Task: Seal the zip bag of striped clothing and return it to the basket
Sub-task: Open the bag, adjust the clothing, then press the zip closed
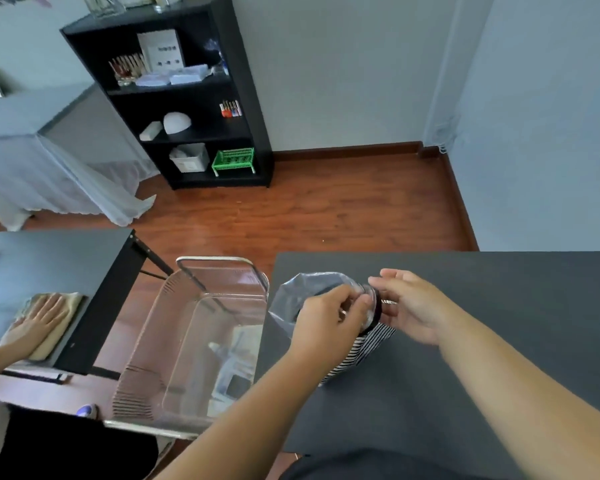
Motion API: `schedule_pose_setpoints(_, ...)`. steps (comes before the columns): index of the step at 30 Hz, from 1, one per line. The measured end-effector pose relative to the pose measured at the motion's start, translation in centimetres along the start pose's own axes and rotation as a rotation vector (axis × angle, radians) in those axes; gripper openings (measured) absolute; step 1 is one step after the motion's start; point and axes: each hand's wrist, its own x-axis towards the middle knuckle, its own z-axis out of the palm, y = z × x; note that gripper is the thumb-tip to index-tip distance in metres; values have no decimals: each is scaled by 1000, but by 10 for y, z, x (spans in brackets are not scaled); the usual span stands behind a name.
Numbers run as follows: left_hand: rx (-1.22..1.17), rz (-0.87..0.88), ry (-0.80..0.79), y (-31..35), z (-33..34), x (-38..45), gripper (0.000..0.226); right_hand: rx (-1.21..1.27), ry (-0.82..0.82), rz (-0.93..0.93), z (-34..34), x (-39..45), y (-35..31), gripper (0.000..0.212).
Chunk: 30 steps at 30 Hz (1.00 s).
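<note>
A clear zip bag holding black-and-white striped clothing lies on the dark table near its left edge. My left hand pinches the bag's top edge from the left. My right hand pinches the same edge from the right, fingers curled on the dark zip strip. The bag's far end bulges up loose. The clear plastic basket with a wire handle stands on the floor just left of the table, with some pale items at its bottom.
Another person's hand presses on a tan cloth on a grey table at the left. A black shelf unit stands against the far wall. Wood floor lies between the tables and the wall.
</note>
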Motion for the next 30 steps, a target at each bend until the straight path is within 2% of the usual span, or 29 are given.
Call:
schedule_pose_setpoints(2, 103, 138, -3, 8, 5, -6, 34, 31, -22, -7, -15, -3, -1, 39)
schedule_pose_setpoints(5, 210, 308, 109, 19, 0, -1, 43, -12, -77, -37, -37, -8, -5, 44)
schedule_pose_setpoints(7, 185, 310, 181, 26, -6, 14, 36, -80, -150, -68, -49, -12, -9, 49)
schedule_pose_setpoints(8, 152, 282, 157, 29, -8, 24, 28, -125, -184, -87, -54, -15, -12, 51)
schedule_pose_setpoints(10, 149, 154, -61, 31, -8, 43, 14, -250, -239, -143, -62, -18, -15, 56)
schedule_pose_setpoints(13, 152, -116, -560, 19, 8, 57, 24, -505, -268, -267, -71, -23, -18, 59)
schedule_pose_setpoints(14, 112, -173, -666, 15, 15, 57, 28, -571, -268, -298, -74, -25, -19, 59)
schedule_pose_setpoints(16, -21, -204, -745, 11, 28, 52, 34, -676, -245, -350, -81, -27, -20, 58)
schedule_pose_setpoints(19, -165, -166, -625, 12, 41, 46, 18, -811, -137, -448, -92, -26, -18, 54)
schedule_pose_setpoints(22, -134, -112, -448, 13, 53, 43, 10, -825, -19, -453, -103, -23, -17, 45)
schedule_pose_setpoints(27, -59, -63, -174, 14, 69, 31, 11, -575, -91, -176, -124, -24, -16, 18)
schedule_pose_setpoints(30, 39, 16, -120, 16, 75, 23, 12, -657, -106, -204, -135, -28, -18, 4)
